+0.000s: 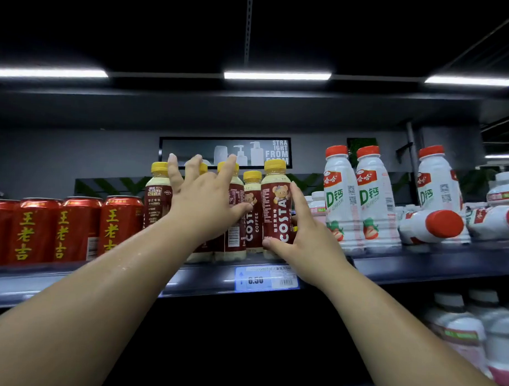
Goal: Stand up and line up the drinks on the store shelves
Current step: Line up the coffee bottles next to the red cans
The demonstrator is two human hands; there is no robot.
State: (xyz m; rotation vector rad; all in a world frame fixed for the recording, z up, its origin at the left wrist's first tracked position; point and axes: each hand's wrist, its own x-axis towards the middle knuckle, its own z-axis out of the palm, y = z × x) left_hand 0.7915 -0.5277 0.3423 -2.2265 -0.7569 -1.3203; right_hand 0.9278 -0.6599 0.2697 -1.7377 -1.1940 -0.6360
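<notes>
Several Costa coffee bottles (251, 218) with yellow caps stand upright in a cluster at the middle of the shelf (418, 266). My left hand (202, 202) is spread with straight fingers over the front of the middle bottles. My right hand (300, 237) grips the front right Costa bottle (276, 199), thumb on its lower front and fingers along its right side. White milk bottles with red caps (344, 201) stand to the right. One white bottle (431, 226) lies on its side, and another (494, 221) lies beside it.
Red cans (64, 229) stand in a row at the left of the shelf. A blue price tag (266, 278) hangs on the shelf edge. Pale bottles (467, 336) fill the lower shelf at right. Light strips run under the shelf above.
</notes>
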